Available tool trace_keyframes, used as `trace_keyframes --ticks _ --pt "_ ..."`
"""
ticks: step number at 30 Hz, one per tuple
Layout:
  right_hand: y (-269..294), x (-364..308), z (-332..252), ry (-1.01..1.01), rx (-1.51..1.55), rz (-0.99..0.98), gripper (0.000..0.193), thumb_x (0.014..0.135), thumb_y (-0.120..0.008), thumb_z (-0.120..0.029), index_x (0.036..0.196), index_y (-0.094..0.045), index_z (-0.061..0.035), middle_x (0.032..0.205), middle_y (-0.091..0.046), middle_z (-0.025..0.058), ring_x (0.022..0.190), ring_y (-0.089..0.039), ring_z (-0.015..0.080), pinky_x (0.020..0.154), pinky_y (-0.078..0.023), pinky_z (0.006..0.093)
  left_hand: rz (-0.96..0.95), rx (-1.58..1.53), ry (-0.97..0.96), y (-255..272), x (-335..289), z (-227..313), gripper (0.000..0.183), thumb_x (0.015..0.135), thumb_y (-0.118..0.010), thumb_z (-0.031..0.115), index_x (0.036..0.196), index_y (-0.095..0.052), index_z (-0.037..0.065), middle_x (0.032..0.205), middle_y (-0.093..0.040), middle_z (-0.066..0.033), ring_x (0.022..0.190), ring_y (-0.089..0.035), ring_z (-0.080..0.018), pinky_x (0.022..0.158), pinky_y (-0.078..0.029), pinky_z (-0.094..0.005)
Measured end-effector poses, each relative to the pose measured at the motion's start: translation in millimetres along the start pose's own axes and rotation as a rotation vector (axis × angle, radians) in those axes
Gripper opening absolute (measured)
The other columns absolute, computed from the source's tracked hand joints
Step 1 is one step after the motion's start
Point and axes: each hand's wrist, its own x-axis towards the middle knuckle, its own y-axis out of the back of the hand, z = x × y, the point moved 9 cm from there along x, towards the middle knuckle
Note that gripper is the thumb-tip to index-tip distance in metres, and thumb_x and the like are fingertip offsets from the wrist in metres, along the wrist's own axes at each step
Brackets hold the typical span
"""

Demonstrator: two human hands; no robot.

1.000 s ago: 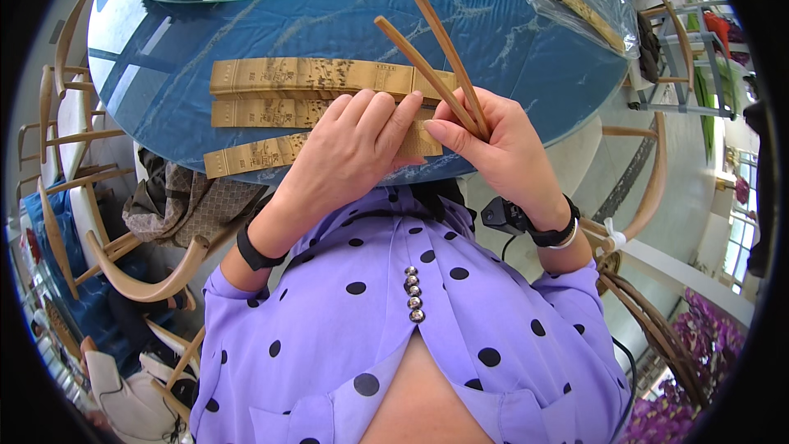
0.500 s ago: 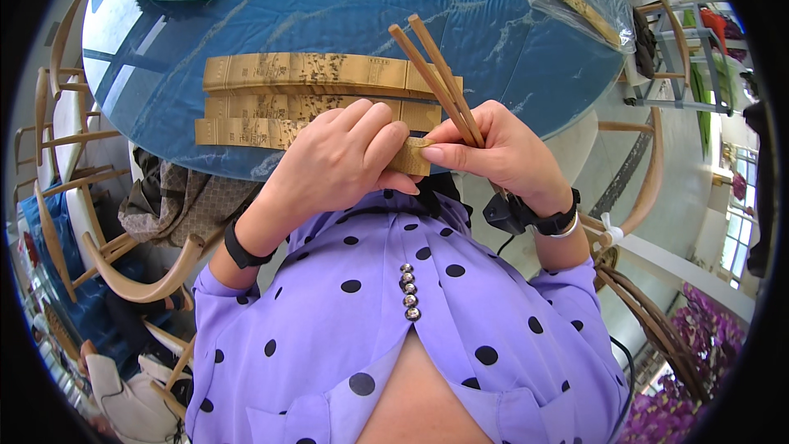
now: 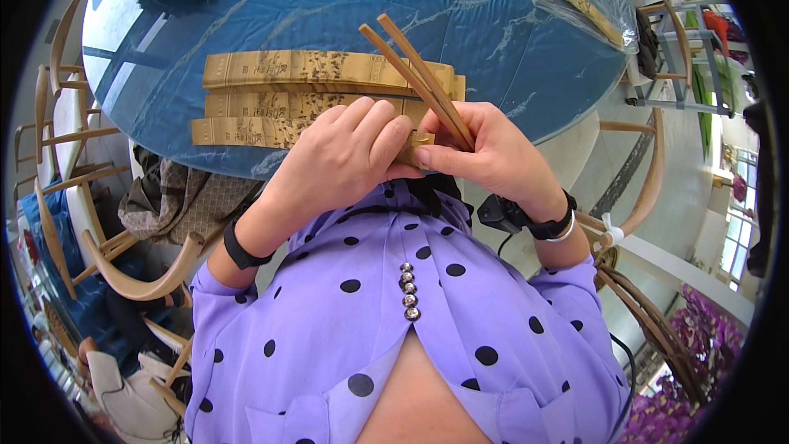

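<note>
Right hand [image 3: 493, 160] pinching paired chopsticks [image 3: 419, 78] upright; left hand [image 3: 345, 156] clenching paper sleeve [image 3: 415, 146] at their base, above sleeves [image 3: 312, 99] on table [image 3: 534, 41].

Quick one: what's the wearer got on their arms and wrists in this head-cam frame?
Both hands are bare, no gloves or rings visible. The left hand has a plain black band on its wrist. The right hand has a black strap carrying a small black boxy device, plus a thin pale bangle beside it. Sleeves are lilac with black polka dots, ending short of the wrists.
</note>
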Motion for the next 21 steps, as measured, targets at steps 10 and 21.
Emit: trace_keyframes --ticks 10,21 --pt "-0.4 -1.4 -0.6 -0.038 -0.068 0.015 0.016 0.090 -0.076 -0.006 0.100 -0.073 0.0051 0.078 -0.064 -0.0030 0.069 -0.051 0.0012 0.060 -0.040 0.0199 -0.062 0.130 -0.034 -7.0 -2.1 5.9 0.036 0.091 -0.065 0.042 0.094 -0.052 0.009 0.082 -0.047 -0.0023 0.072 -0.051 -0.0157 0.058 -0.042 -0.0287" --pt "-1.0 -4.2 -9.5 -0.001 -0.134 0.056 0.010 0.086 -0.077 -0.008 0.087 -0.073 0.0016 0.066 -0.056 -0.0057 0.061 -0.043 0.0016 0.051 -0.033 0.0234 -0.031 0.038 -0.022 -2.3 -0.1 7.9 0.034 0.089 -0.069 0.038 0.094 -0.052 0.009 0.081 -0.046 -0.0015 0.071 -0.052 -0.0147 0.058 -0.043 -0.0284"
